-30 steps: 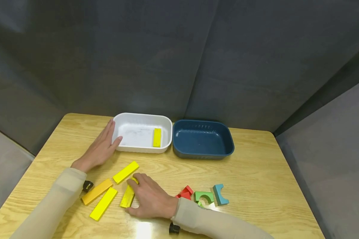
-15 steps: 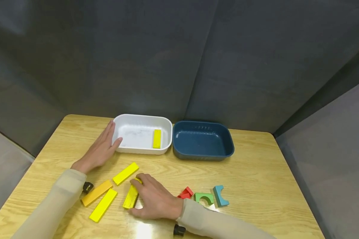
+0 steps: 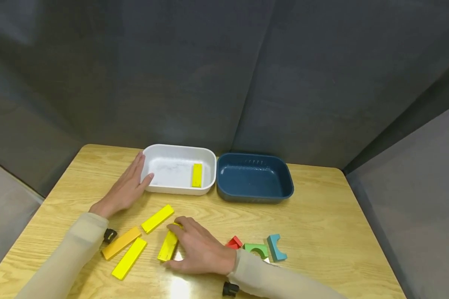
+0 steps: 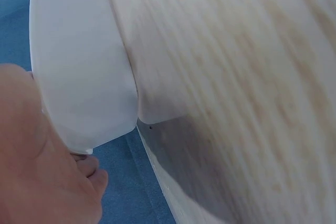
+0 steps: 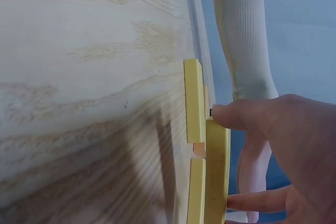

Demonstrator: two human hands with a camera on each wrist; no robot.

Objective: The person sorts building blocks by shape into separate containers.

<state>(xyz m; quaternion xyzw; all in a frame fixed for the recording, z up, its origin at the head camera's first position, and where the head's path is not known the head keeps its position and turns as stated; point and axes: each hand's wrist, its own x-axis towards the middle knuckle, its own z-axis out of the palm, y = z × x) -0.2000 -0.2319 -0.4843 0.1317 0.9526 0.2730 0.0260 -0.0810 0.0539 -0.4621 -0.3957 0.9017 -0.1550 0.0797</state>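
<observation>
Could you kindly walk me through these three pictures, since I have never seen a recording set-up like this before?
No machine here: a person works with two bare hands, wearing three cameras. The wide picture comes from the head, looking down at a light wooden table. The other two come from the wrists, very close up.

The left hand lies flat against the end of a white plastic tray, which holds one small yellow block. Beside it sits a dark blue plastic tray.

The right hand pinches a flat yellow wooden bar, fingers on its edge. Three more yellow or orange bars lie to the left; red, green and blue shaped blocks lie to the right.
</observation>
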